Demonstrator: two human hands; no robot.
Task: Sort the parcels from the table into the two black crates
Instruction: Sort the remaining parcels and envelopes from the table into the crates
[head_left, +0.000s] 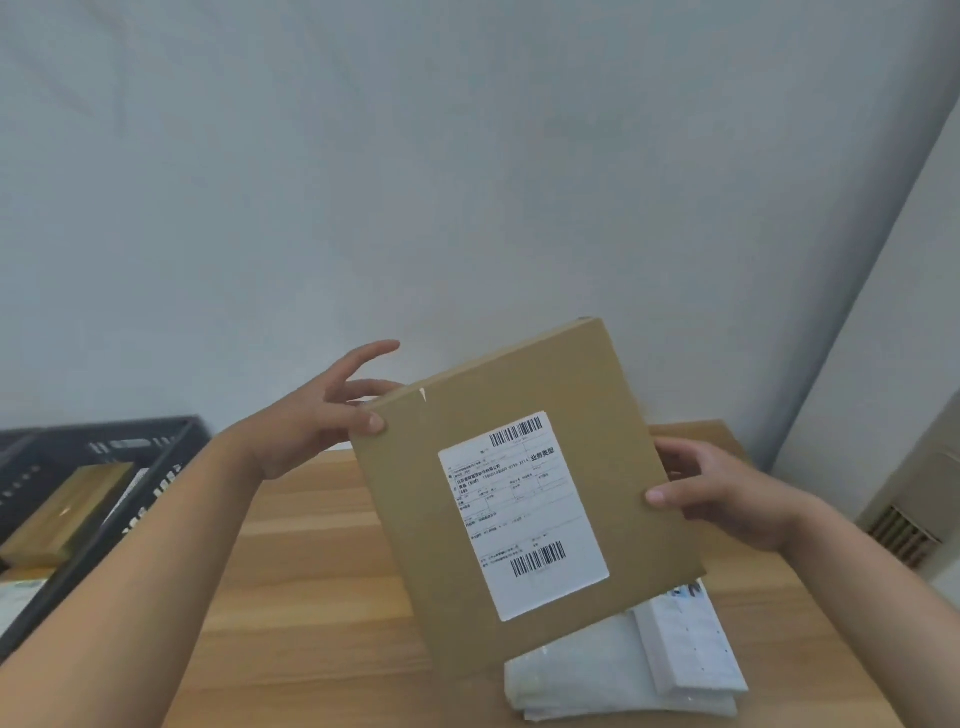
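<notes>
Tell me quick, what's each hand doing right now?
Left hand: holding the box at its top left corner, fingers spread.
Right hand: gripping the box's right edge.

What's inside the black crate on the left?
The black crate holds at least one brown cardboard parcel lying flat, with something pale at its lower edge. The crate's near wall and the left forearm cover the rest, so a full count isn't possible.
</notes>
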